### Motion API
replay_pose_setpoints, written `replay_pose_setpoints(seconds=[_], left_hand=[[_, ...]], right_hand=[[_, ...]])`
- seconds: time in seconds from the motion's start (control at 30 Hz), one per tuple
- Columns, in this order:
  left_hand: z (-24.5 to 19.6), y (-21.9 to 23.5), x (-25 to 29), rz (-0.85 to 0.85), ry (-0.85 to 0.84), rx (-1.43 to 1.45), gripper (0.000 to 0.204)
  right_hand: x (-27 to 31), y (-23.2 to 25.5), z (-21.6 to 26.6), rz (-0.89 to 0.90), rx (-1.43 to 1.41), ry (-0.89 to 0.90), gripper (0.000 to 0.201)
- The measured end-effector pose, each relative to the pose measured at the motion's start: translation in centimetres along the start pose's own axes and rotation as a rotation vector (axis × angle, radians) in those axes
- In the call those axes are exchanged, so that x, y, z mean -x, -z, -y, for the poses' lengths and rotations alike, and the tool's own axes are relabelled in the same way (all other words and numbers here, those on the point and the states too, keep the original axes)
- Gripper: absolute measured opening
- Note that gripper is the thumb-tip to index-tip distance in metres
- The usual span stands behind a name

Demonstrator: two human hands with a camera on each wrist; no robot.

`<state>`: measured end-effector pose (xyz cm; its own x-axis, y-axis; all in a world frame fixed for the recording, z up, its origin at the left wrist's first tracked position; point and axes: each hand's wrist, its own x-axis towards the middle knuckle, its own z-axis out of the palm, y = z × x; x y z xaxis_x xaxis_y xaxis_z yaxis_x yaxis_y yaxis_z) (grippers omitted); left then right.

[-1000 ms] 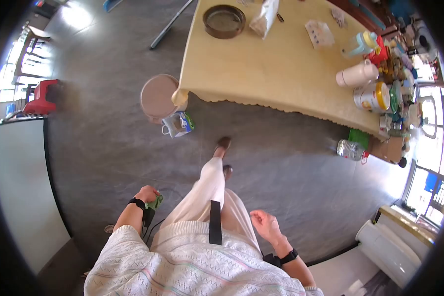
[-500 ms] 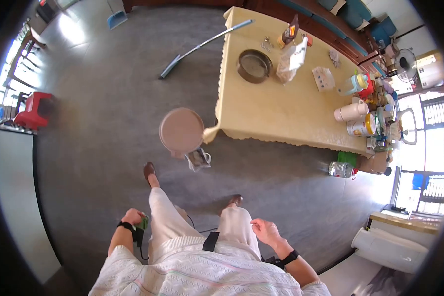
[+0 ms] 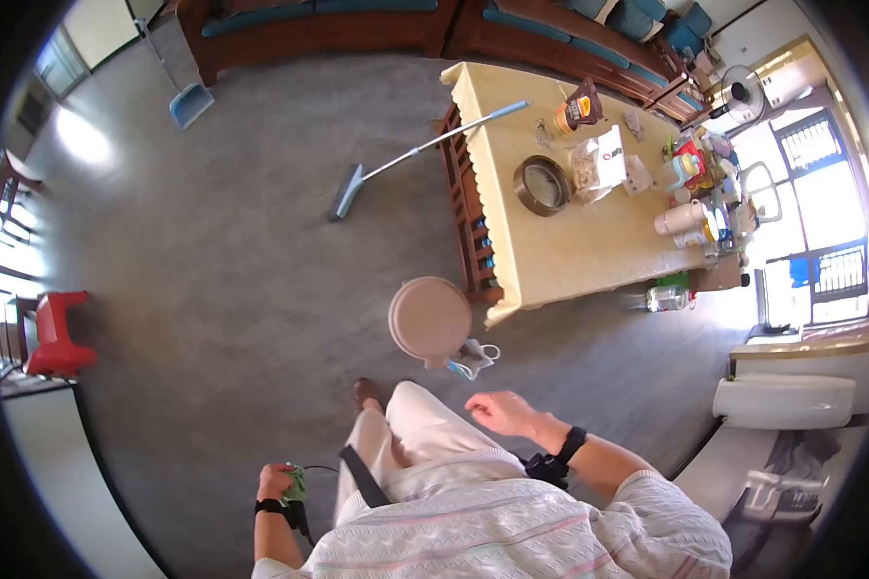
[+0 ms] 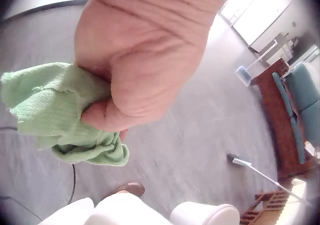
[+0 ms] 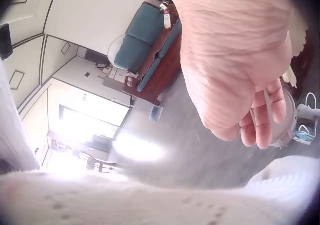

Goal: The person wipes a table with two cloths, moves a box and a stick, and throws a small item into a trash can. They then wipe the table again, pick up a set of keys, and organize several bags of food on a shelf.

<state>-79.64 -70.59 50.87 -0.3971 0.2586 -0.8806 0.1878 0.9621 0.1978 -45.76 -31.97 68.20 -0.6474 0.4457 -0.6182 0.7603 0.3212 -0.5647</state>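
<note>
My left hand grips a crumpled green cloth, its loose folds hanging out past the fingers. In the head view that left hand is low beside my left leg, over the floor. The right hand hangs in front of my body with nothing in it, fingers loosely bent, as the right wrist view also shows on the hand. Nearest to it is a round bin with a pinkish lid, standing on the floor by the table corner.
A table with a yellow cloth bears a round metal tin, bags and bottles. A squeegee or broom leans against it. A blue dustpan, a red stool and a wooden sofa stand farther off.
My body has stepped and turned, so the bin and table sit farther right and more of the sofa shows. The left hand keeps the green cloth; the right hand stays without anything.
</note>
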Motion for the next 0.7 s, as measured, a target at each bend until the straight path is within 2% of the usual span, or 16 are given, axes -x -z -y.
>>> replay_pose_setpoints(seconds=[0.07, 0.17, 0.3, 0.37, 0.4, 0.5, 0.57, 0.6, 0.63, 0.67, 0.7], left_hand=[[-1.8, 3.5, -1.6, -0.031, -0.053, 0.002, 0.041], [-6.3, 9.3, -5.1, -0.077, -0.164, -0.211, 0.039], [-11.2, 15.1, -10.7, -0.048, -0.246, -0.069, 0.038], [-11.9, 18.7, -13.7, -0.109, -0.226, -0.034, 0.04], [-13.4, 20.7, -13.5, -0.076, -0.133, -0.011, 0.043], [-15.6, 25.6, -14.2, -0.042, -0.101, 0.01, 0.044], [-14.8, 27.1, -15.7, -0.103, -0.14, -0.013, 0.044], [-14.2, 28.0, -16.3, -0.079, -0.086, 0.053, 0.045], [-15.7, 30.2, -16.5, -0.061, -0.039, 0.116, 0.045], [-16.9, 31.9, -16.1, -0.07, -0.015, 0.052, 0.046], [-20.1, 34.2, -14.2, -0.075, 0.007, -0.017, 0.046]], right_hand=[[-2.1, 0.7, 0.8, -0.026, 0.064, -0.058, 0.023], [-5.5, 2.3, 3.0, -0.029, 0.035, -0.109, 0.022], [-10.7, 6.4, 5.5, -0.056, 0.067, -0.084, 0.022], [-14.4, 9.7, 6.7, -0.081, 0.101, -0.096, 0.022], [-15.7, 11.1, 7.5, -0.083, 0.127, -0.118, 0.021], [-20.9, 16.9, 11.9, -0.146, 0.093, -0.06, 0.021], [-24.5, 19.6, 13.6, -0.163, 0.098, -0.039, 0.02], [-26.4, 20.8, 14.5, -0.182, 0.087, -0.022, 0.02], [-28.0, 22.0, 15.4, -0.193, 0.089, -0.001, 0.02], [-29.5, 22.8, 16.2, -0.19, 0.072, 0.011, 0.021], [-30.8, 23.5, 16.7, -0.189, 0.054, 0.017, 0.021]])
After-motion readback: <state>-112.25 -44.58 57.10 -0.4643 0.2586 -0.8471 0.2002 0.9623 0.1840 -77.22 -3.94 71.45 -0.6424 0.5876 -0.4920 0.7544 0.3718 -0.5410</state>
